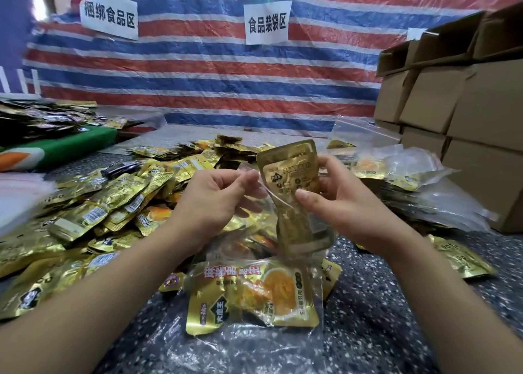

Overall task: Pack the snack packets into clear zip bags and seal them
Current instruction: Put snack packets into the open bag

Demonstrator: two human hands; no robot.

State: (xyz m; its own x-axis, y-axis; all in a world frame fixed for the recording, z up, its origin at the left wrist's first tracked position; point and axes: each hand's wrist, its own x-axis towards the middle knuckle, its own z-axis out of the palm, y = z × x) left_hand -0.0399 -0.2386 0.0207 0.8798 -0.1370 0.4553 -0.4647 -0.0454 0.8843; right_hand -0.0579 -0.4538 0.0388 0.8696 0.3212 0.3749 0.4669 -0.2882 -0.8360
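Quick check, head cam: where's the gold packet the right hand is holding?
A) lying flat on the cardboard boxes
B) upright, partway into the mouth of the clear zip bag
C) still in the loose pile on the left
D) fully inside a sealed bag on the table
B: the right hand grips the gold snack packet upright, its lower part already inside the clear zip bag, while the left hand pinches the bag's open edge.

Head camera looks forward and down, close over the speckled table (376,303) (one view only).
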